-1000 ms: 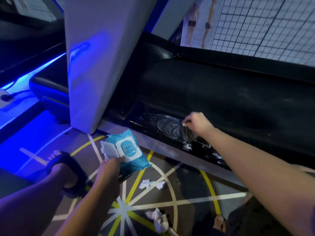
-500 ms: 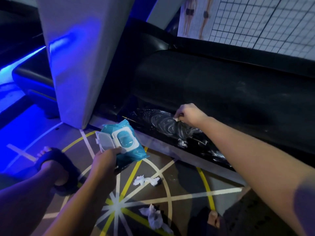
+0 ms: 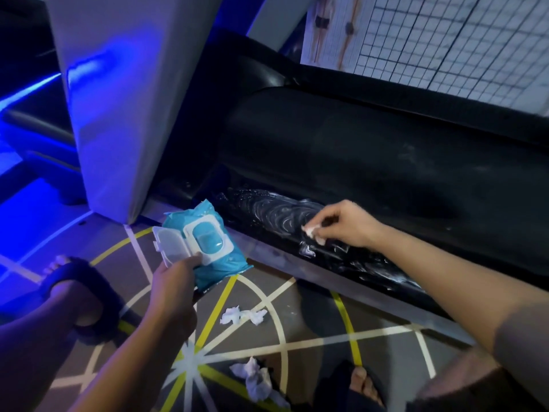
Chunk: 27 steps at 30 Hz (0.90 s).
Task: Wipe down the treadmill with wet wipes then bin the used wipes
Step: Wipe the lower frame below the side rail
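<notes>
The long black treadmill (image 3: 371,150) lies across the room behind its pale grey upright post (image 3: 124,99), and white swirling wet streaks (image 3: 276,212) shine on its near side rail. Below it is the dark floor with yellow and white lines (image 3: 315,331). The left hand (image 3: 175,281) grips a teal soft pack of wet wipes (image 3: 225,270) by its lower edge, the white flip lid open. The right hand (image 3: 347,224) pinches a small crumpled white wipe (image 3: 312,231) against the rail. Two used white wipes lie on the floor, one near the pack (image 3: 242,316), one nearer the feet (image 3: 255,379).
</notes>
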Motion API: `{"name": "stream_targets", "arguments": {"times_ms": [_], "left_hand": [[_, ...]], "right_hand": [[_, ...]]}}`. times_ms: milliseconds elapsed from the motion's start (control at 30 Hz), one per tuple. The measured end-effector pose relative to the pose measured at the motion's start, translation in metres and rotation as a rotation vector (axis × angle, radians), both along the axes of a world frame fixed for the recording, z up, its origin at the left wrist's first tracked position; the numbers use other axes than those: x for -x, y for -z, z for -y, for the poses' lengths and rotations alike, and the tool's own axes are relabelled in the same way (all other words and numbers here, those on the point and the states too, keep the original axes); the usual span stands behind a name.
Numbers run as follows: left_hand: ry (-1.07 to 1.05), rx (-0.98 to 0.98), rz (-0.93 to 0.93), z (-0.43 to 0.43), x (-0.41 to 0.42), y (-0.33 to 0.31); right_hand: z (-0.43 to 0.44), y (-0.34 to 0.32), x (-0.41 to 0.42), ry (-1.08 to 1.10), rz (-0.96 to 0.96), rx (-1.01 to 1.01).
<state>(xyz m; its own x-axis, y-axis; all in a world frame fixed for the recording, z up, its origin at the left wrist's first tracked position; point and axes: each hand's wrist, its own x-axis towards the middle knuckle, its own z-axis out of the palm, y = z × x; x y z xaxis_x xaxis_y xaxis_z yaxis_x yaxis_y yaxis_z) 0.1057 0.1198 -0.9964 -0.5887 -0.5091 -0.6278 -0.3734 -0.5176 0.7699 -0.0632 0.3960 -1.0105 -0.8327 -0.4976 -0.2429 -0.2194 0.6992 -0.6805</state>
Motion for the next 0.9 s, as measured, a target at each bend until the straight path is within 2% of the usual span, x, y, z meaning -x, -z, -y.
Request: {"name": "stream_targets", "arguments": {"times_ms": [33, 100, 167, 200, 333, 467, 500, 567, 667, 767, 900], "left_hand": [[-0.005, -0.001, -0.001, 0.0, 0.0, -0.001], [-0.002, -0.007, -0.001, 0.001, 0.0, -0.002], [-0.008, -0.019, 0.002, 0.002, 0.0, -0.002], [-0.006, -0.024, 0.003, 0.002, 0.0, -0.002], [-0.038, -0.042, -0.026, 0.005, 0.0, 0.001], [-0.1, -0.04, -0.09, 0.006, 0.001, 0.003], [-0.111, -0.033, -0.103, 0.006, 0.001, 0.003], [-0.128, -0.029, -0.12, 0.006, 0.001, 0.003], [-0.138, -0.035, -0.105, 0.006, -0.001, 0.002], [-0.133, -0.05, -0.1, 0.007, -0.001, 0.0], [-0.128, -0.04, -0.094, 0.008, -0.002, -0.001]], "right_hand": [[-0.002, 0.001, 0.007, 0.092, -0.064, 0.013], [-0.014, 0.007, 0.024, 0.216, -0.224, -0.125], [-0.023, 0.014, 0.029, 0.204, -0.272, -0.331], [-0.023, 0.017, 0.026, 0.19, -0.267, -0.37], [0.007, 0.016, -0.013, 0.063, -0.273, -0.212], [0.022, 0.011, -0.042, -0.171, -0.112, -0.041], [0.02, 0.011, -0.038, -0.152, -0.092, -0.008], [0.008, 0.014, -0.016, 0.041, -0.16, 0.04], [-0.019, 0.02, 0.015, 0.275, -0.301, -0.128], [-0.019, 0.027, 0.009, 0.246, -0.296, -0.207], [0.021, 0.023, -0.031, 0.018, -0.281, -0.067]]}}
